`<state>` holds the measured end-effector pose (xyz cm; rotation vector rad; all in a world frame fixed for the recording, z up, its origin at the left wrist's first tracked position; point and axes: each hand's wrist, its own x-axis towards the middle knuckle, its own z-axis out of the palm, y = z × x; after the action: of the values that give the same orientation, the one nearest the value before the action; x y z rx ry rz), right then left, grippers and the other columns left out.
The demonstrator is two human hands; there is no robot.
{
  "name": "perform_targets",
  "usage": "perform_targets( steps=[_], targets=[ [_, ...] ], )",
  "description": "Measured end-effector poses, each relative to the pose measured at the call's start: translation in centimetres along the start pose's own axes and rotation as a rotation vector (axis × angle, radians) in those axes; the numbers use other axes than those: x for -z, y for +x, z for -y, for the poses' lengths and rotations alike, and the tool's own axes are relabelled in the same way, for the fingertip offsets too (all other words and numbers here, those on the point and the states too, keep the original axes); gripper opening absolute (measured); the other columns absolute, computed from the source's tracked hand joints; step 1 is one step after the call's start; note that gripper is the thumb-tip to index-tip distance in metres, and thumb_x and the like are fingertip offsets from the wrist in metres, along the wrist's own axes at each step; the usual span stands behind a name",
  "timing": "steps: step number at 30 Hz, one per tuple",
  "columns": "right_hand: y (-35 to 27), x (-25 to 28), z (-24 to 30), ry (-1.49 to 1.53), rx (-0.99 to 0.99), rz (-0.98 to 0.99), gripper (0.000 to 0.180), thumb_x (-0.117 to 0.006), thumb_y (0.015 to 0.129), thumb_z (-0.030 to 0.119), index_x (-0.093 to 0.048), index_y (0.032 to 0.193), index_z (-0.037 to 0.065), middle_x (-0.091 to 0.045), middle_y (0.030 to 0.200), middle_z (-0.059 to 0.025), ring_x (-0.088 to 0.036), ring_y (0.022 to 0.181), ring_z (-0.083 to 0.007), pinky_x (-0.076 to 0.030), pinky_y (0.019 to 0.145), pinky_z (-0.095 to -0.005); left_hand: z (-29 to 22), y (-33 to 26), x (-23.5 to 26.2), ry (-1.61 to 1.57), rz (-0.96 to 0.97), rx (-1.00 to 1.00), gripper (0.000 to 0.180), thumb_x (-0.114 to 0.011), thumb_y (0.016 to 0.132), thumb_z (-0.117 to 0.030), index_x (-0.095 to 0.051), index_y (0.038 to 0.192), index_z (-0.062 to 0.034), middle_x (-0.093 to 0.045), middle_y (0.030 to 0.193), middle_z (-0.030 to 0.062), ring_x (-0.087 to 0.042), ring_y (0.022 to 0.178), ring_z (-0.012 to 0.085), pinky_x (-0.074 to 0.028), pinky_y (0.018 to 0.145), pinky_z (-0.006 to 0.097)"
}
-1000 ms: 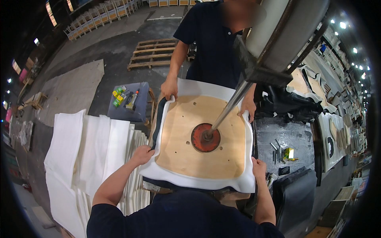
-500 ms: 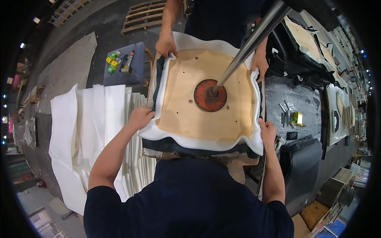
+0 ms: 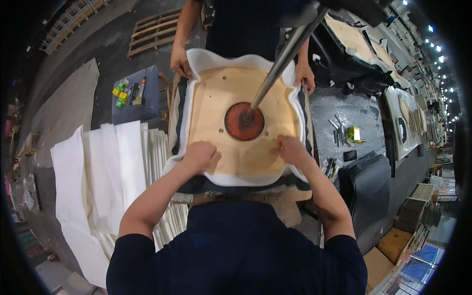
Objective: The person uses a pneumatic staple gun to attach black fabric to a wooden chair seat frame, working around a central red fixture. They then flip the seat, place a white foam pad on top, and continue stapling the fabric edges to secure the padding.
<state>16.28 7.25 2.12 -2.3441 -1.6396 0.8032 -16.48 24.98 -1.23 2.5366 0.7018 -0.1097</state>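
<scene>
Over the near left part of a pale wooden board [image 3: 211, 108], my left hand [image 3: 202, 156] has its fingers curled in, with nothing seen in them. My right hand [image 3: 293, 149] is over the near right part, fingers likewise curled and slightly blurred. White foam padding [image 3: 236, 180] rises in waves round the board's edges, with dark cover material [image 3: 216, 187] beneath it. A red round press plate [image 3: 244, 121] on a slanting metal rod [image 3: 282, 61] rests on the board's middle. Across from me, a co-worker's hands [image 3: 181, 63] are at the far foam corners.
Stacked white foam sheets [image 3: 113, 162] stand at the left. Behind them a grey-blue stool top [image 3: 147, 105] bears small boxes and tools. A wrapped table [image 3: 364, 110] at the right carries metal pieces and a yellow-green box [image 3: 354, 133]. Black panels [image 3: 366, 187] lean nearer me.
Both my hands have let go of the foam's side edges and moved inward over the board. The co-worker's hands have loosened at the far corners. The whole view has shifted.
</scene>
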Motion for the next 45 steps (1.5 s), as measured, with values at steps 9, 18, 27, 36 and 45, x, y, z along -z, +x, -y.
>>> perform_targets(
  steps=[9, 18, 27, 36, 45],
  targets=[
    [-0.5, -1.6, -0.6, -0.071, -0.049, 0.186, 0.067, -0.1, 0.064, 0.047, -0.065, 0.104, 0.006, -0.071, 0.104, -0.0194, -0.071, 0.103, -0.0426, -0.055, 0.089, -0.0531, 1.9, -2.2, 0.0, -0.091, -0.03, -0.295, 0.03, -0.082, 0.086, -0.05, -0.073, 0.085, -0.0214, -0.061, 0.093, 0.0054, -0.06, 0.1, 0.0313, -0.043, 0.086, 0.049],
    [-3.5, -1.7, 0.3, -0.071, 0.14, -0.027, 0.037, -0.088, 0.083, 0.031, -0.07, 0.105, 0.008, -0.072, 0.098, -0.0134, -0.071, 0.095, -0.0368, -0.055, 0.085, -0.0498, -1.2, -2.8, 1.2, -0.222, 0.109, -0.22, 0.026, -0.079, 0.094, -0.042, -0.077, 0.101, -0.0161, -0.071, 0.097, 0.0089, -0.066, 0.103, 0.0352, -0.046, 0.093, 0.049],
    [-14.7, -5.0, 5.4, -0.007, 0.454, -0.262, 0.044, -0.088, 0.08, 0.02, -0.073, 0.121, 0.015, -0.07, 0.115, -0.0062, -0.069, 0.109, -0.0339, -0.052, 0.098, -0.0487, -4.9, -9.8, -1.4, -0.049, 0.012, -0.274, 0.045, -0.082, 0.088, -0.024, -0.068, 0.13, -0.0208, -0.064, 0.134, 0.0066, -0.06, 0.13, 0.0297, -0.042, 0.115, 0.05],
    [-14.1, -6.5, 3.1, -0.023, 0.41, -0.292, 0.038, -0.084, 0.081, 0.017, -0.075, 0.118, 0.013, -0.072, 0.116, -0.006, -0.069, 0.11, -0.0318, -0.052, 0.098, -0.0478, -5.3, -10.1, -3.2, 0.123, -0.161, -0.373, 0.039, -0.079, 0.087, -0.022, -0.069, 0.124, -0.0259, -0.064, 0.128, 0.0052, -0.06, 0.128, 0.0262, -0.036, 0.118, 0.059],
    [-9.8, -6.7, 1.2, -0.188, 0.345, -0.259, 0.012, -0.074, 0.09, 0.02, -0.077, 0.101, 0.015, -0.077, 0.096, -0.0052, -0.075, 0.088, -0.0299, -0.058, 0.08, -0.0438, -5.3, -5.6, -3.4, 0.038, -0.27, -0.218, 0.019, -0.078, 0.092, -0.034, -0.074, 0.099, -0.0169, -0.064, 0.097, 0.0065, -0.063, 0.103, 0.0289, -0.044, 0.094, 0.05]
  ],
)
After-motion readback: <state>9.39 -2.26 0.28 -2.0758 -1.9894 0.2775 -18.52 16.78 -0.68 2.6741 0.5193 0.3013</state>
